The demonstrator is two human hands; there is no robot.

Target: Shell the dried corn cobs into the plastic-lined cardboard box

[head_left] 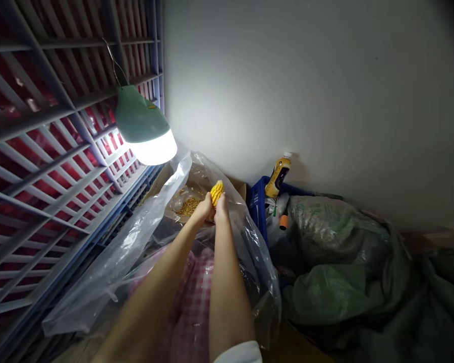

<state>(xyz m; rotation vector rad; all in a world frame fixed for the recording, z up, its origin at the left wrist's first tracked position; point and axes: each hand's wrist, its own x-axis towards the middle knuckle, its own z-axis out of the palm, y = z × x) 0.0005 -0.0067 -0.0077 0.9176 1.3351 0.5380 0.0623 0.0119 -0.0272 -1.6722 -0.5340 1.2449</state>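
Observation:
A yellow corn cob is gripped between my two hands, its pale tip pointing up and away from me. My left hand closes on the cob's left side, and my right hand closes on its right side. Behind and left of them, loose corn kernels lie in a box lined with a clear plastic bag. The bag's edges spread out on both sides of my forearms. Pink checked cloth shows beneath my arms.
A lit green lamp hangs by a wire from stacked plastic crates on the left. At right, a blue basket holds a yellow bottle beside dark green sacks. A pale wall rises behind.

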